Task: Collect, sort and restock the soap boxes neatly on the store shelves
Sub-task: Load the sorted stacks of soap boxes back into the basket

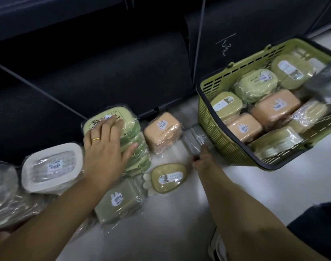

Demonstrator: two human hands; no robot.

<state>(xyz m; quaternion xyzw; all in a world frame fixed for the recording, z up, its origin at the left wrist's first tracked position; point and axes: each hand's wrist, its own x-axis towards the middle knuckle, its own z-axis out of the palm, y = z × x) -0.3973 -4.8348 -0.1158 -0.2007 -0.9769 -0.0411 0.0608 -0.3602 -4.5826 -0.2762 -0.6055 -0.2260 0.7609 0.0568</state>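
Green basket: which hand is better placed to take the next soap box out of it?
Right. The right hand is beside the green basket, though gripping a clear wrapped box; the left hand rests on the green soap box stack, farther off.

A white handwritten scrawl (225,44) marks the dark shelf panel (255,25) far behind the basket (213,132), but it is illegible. White stickers (117,198) on the soap boxes (161,136), some rabbit-shaped, carry print too blurred to read.
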